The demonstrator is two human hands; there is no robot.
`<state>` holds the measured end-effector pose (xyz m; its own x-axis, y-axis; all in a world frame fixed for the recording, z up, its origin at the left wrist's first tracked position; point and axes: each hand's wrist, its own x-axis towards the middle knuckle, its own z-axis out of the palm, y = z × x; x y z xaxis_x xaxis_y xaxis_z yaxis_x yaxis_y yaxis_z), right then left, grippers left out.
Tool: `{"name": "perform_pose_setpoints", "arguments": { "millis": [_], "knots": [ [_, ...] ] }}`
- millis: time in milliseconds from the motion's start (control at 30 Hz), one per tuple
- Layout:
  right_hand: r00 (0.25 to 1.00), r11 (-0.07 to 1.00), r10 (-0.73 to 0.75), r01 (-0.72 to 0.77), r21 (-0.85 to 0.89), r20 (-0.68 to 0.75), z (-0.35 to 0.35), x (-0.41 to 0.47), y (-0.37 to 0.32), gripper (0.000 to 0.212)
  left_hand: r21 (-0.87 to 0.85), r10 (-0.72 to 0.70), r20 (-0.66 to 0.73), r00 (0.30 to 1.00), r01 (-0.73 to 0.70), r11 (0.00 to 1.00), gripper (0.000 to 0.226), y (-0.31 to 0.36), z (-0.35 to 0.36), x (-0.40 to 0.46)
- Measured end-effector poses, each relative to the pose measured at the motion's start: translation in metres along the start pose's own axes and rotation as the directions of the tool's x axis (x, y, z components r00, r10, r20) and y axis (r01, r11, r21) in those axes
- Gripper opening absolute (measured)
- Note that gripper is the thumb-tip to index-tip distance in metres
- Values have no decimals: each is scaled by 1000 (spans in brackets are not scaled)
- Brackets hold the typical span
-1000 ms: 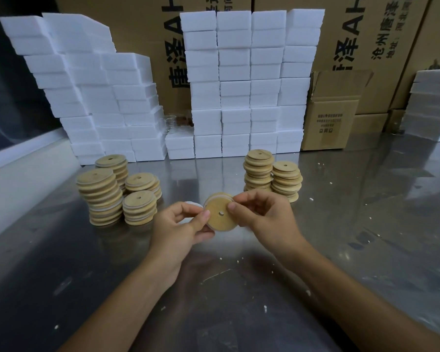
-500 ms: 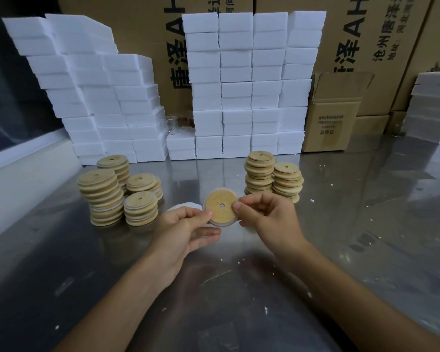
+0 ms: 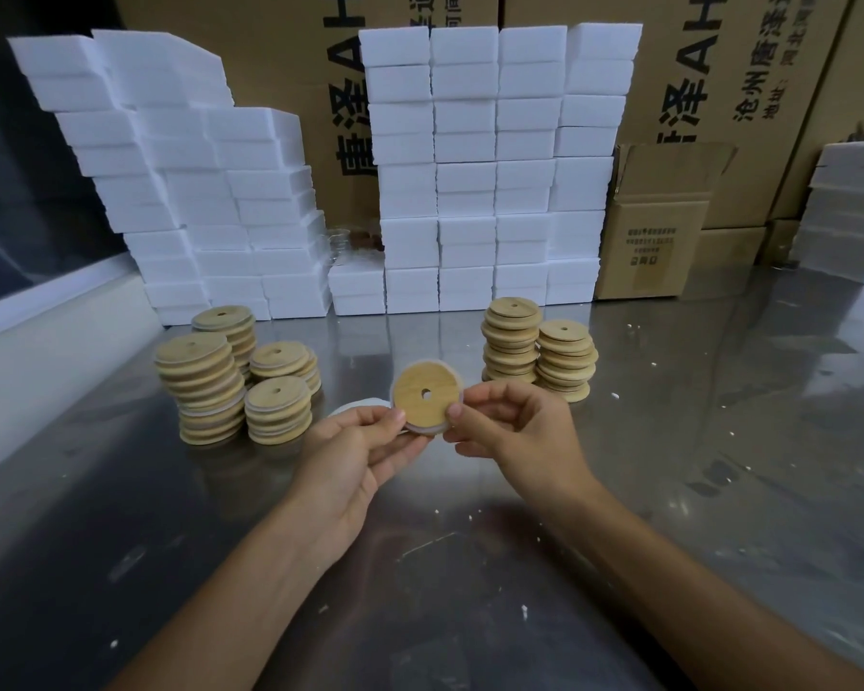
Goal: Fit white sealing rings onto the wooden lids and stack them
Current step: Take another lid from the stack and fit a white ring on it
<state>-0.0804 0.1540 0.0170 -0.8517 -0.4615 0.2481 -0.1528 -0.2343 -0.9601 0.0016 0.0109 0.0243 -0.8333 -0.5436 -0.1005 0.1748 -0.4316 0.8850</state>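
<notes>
- I hold one wooden lid [image 3: 426, 394] up above the metal table [image 3: 719, 466], its flat face with the small centre hole turned toward me.
- My left hand [image 3: 355, 451] pinches the lid's lower left edge: thumb tip on the near face, the other fingers curled behind it.
- My right hand [image 3: 512, 423] pinches the right edge the same way, thumb tip on the face near the rim, fingers curled round the back.
- A white sealing ring [image 3: 427, 427] shows as a pale band round the lid's rim, plainest along the bottom and the upper right; I cannot tell whether it sits fully in place.
- Another white ring [image 3: 357, 406] lies on the table just behind my left hand, partly hidden by it.
- To the left stand four stacks of lids [image 3: 205, 386] with white bands between the discs; to the right, two more stacks [image 3: 537, 349] stand touching each other.
- White foam blocks [image 3: 490, 167] and cardboard boxes [image 3: 654, 231] are piled along the back of the table.
</notes>
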Motion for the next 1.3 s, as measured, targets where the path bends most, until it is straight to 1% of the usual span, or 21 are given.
{"name": "perform_pose_setpoints", "arguments": {
  "millis": [67, 133, 233, 367, 433, 533, 833, 967, 1067, 1200, 1300],
  "knots": [
    [1000, 999, -3, 3, -47, -12, 0, -1, -1, 11, -32, 20, -68, 997, -22, 999, 8, 6, -2, 3],
    [1000, 993, -5, 1, -114, -29, 0, -1, -1, 10, -101, 42, -153, 987, -58, 993, 2, 14, -8, 7],
    [997, 989, 4, -15, -150, -71, -3, 0, -3, 11, -186, 55, -287, 956, -112, 976, 5, 28, -22, 15],
    [996, 985, -1, -14, -171, -86, -5, 0, -3, 10, -192, 36, -472, 881, -142, 971, 11, 38, -41, 18],
    [996, 983, -3, -13, -182, -86, -4, 0, -2, 10, -191, 10, -512, 859, -126, 974, 12, 41, -48, 18],
    [996, 981, -3, -13, -193, -86, -4, 0, -2, 9, -205, -20, -525, 851, -104, 973, 12, 43, -57, 19],
    [996, 980, -10, -8, -201, -87, -4, 0, -3, 7, -237, -32, -429, 903, -78, 969, 2, 40, -62, 26],
    [996, 982, -12, -5, -191, -88, -5, 1, -1, 7, -267, -18, -379, 925, -90, 959, 6, 41, -59, 25],
    [996, 983, -24, 8, -186, -85, -5, 1, -1, 7, -256, 7, -383, 924, -113, 960, 9, 39, -57, 24],
    [994, 986, -76, 62, -158, -84, -8, 3, -1, 8, -143, 102, -475, 874, -191, 971, 8, 36, -52, 21],
    [992, 986, -98, 85, -146, -81, -9, 4, -2, 9, 33, 203, -499, 843, -216, 976, 13, 36, -49, 23]
  ]
}}
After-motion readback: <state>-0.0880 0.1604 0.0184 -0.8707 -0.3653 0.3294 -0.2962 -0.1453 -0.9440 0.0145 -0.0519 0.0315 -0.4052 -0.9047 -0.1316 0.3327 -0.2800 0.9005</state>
